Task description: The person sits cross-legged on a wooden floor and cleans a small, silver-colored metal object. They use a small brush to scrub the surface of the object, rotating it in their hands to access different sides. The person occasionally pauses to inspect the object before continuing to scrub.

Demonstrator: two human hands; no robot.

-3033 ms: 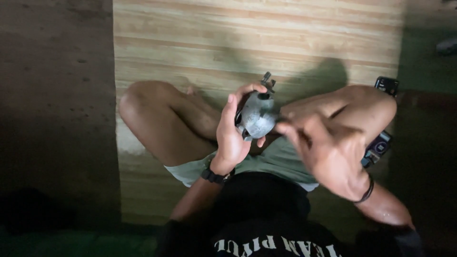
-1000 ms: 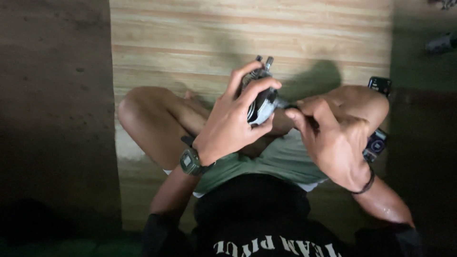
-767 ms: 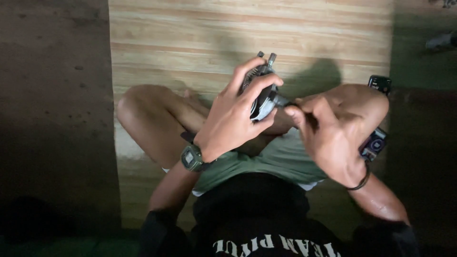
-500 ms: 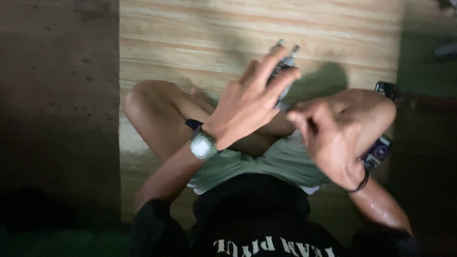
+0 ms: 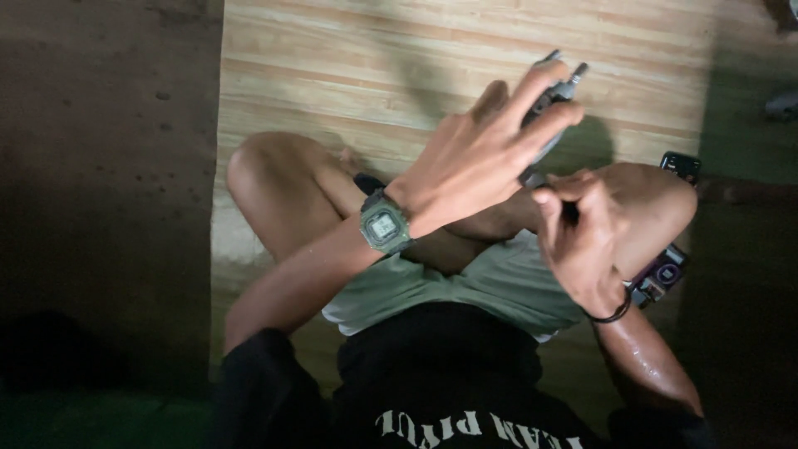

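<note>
Closest to you is your black shirt [image 5: 449,374], and just past it your light green shorts [image 5: 465,283] over your crossed legs. You sit on a striped woven mat [image 5: 349,75] on the floor.

Your left hand [image 5: 478,158] reaches across your lap to the right side. On that wrist sits a green square watch [image 5: 384,226]. This hand holds a small grey metal thing [image 5: 553,100]. It looks dark and a bit shiny, with two short stubs poking out at its far end. Most of it is hidden behind your fingers [image 5: 532,87], so its full shape is hard to tell. The grip is a loose wrap: your fingers are long and spread over the top of the thing, and it sits behind them, on the far side from you, held up above your right knee [image 5: 657,199].

Your right hand [image 5: 582,237] is just below the grey thing, near its lower end. Its fingers are curled in tight and the tips are pinched together. You cannot tell if they pinch something small. A thin black band [image 5: 611,314] goes round that wrist.

Beside your right knee, two small dark flat gadgets lie on the mat: one [image 5: 682,165] at the far side of the knee, one [image 5: 661,274] under your thigh. To your left is a dark bare floor [image 5: 100,166]. The back of your left hand blocks the view of the grey thing.
</note>
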